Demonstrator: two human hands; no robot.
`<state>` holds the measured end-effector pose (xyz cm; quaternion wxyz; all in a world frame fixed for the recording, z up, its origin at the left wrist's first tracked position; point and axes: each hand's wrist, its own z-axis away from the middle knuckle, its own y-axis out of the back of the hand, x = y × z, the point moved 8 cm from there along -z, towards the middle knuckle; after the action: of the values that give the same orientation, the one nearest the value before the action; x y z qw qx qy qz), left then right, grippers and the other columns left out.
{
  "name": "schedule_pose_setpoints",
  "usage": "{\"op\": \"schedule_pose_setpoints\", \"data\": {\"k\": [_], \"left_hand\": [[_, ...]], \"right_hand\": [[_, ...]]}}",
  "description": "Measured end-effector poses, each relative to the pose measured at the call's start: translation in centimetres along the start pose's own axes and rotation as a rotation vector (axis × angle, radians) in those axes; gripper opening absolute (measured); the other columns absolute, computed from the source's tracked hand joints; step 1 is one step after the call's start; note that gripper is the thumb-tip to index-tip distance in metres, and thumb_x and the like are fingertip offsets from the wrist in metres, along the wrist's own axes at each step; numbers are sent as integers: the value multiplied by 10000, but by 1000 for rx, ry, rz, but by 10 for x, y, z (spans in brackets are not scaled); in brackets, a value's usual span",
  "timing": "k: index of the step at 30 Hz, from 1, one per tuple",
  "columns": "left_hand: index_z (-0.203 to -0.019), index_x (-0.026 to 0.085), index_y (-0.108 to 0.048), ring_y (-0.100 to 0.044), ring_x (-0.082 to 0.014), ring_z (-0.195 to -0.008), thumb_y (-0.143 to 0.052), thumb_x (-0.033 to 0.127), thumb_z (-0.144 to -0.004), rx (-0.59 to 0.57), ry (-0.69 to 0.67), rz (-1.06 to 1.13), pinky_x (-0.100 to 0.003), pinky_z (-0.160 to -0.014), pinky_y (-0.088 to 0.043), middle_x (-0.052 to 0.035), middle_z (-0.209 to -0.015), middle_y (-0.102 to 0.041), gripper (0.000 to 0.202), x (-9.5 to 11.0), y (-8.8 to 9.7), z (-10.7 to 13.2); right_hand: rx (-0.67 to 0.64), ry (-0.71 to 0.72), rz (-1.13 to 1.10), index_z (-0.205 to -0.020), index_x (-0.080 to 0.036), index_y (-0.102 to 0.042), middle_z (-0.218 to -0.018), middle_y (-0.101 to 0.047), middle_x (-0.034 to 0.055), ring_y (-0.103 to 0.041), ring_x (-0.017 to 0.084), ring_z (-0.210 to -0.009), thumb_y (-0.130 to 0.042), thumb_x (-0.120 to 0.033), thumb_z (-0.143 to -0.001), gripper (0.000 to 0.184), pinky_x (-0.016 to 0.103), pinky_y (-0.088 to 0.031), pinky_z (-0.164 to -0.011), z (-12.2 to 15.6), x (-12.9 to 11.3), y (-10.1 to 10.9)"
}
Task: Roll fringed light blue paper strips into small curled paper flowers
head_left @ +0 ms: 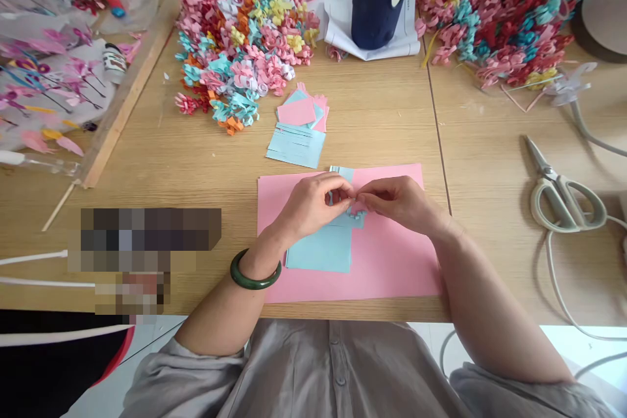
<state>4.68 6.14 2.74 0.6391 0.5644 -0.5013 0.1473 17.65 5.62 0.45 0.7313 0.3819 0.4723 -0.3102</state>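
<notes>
My left hand (319,201), with a dark green bangle (255,270) on its wrist, and my right hand (396,204) meet fingertip to fingertip. Both are closed in a pinch on a small curled light-blue paper piece (356,213), mostly hidden by the fingers. Beneath them lies a large pink paper sheet (392,268), with a light-blue paper sheet (319,249) on top of it. Part of another light-blue strip (343,173) shows behind my left fingers. Just beyond are a slit light-blue card (296,145) and a few small pink cards (296,112).
Heaps of curled paper flowers (245,32) spread across the back, left and right of a dark blue tumbler (376,0) on white paper. Scissors (563,192) and a white cable (551,274) lie at right. A wooden strip (132,85) edges the left side.
</notes>
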Motion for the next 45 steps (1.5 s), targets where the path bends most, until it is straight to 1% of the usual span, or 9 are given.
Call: {"op": "schedule_pose_setpoints", "data": {"k": [12,16,21,24,27,35,39,42,45], "left_hand": [[-791,183,-665,-581,-118,-727,-628,83,-824,-4,3,19,-244,-687,-448,2,-791,-673,112,0,1,-2],[-802,183,-681,-596,-118,-735,-638,99,-820,13,18,63,-239,-697,-475,-5,-799,-682,96,-3,1,-2],[-902,181,-725,-650,-123,-764,-642,146,-827,12,119,210,-218,-694,-524,-26,-862,-721,117,-11,0,-1],[-996,172,-733,-634,-104,-658,-633,212,-856,49,212,291,-203,-606,-521,-27,-829,-708,177,-17,2,1],[-944,156,-747,-556,-72,-508,-610,278,-890,66,251,291,-190,-496,-464,-8,-718,-663,191,-20,4,2],[-949,176,-769,-629,-105,-663,-678,206,-866,110,14,72,-214,-609,-489,-43,-851,-742,127,-9,4,0],[-902,167,-757,-644,-117,-708,-644,166,-886,161,-121,-79,-224,-636,-481,-46,-832,-742,113,2,5,3],[-877,176,-741,-643,-114,-707,-624,178,-903,172,-169,-159,-221,-639,-470,-34,-813,-735,119,6,4,4],[-875,176,-729,-634,-111,-696,-616,189,-914,190,-170,-185,-217,-636,-463,-26,-791,-726,120,6,5,4]], "right_hand": [[68,-22,-88,-739,-167,-741,-692,-702,33,-502,95,-562,-663,-498,-831,353,244,-346,-491,-2,4,-1],[92,-39,-110,-702,-151,-716,-656,-678,23,-446,72,-515,-678,-489,-825,362,244,-319,-471,-4,6,-2],[159,-19,-158,-710,-155,-677,-669,-679,21,-548,99,-586,-681,-393,-826,265,249,-398,-534,-6,9,0],[204,-21,-154,-726,-156,-671,-678,-680,25,-572,111,-610,-652,-331,-835,207,255,-421,-560,-6,11,2],[232,-27,-137,-721,-155,-665,-687,-681,31,-567,113,-611,-643,-315,-832,196,256,-418,-556,-5,11,3],[213,-6,-108,-752,-151,-703,-706,-693,36,-567,119,-637,-631,-335,-851,221,261,-420,-578,-6,11,3],[208,-19,-58,-725,-154,-714,-637,-642,9,-448,79,-537,-609,-373,-878,286,247,-326,-495,-5,11,4],[202,-26,-43,-656,-153,-689,-554,-553,-18,-374,64,-496,-582,-371,-892,338,246,-283,-471,-4,9,4],[194,1,-54,-657,-151,-681,-579,-572,-14,-397,65,-512,-573,-339,-891,319,242,-306,-487,-4,5,3]]}}
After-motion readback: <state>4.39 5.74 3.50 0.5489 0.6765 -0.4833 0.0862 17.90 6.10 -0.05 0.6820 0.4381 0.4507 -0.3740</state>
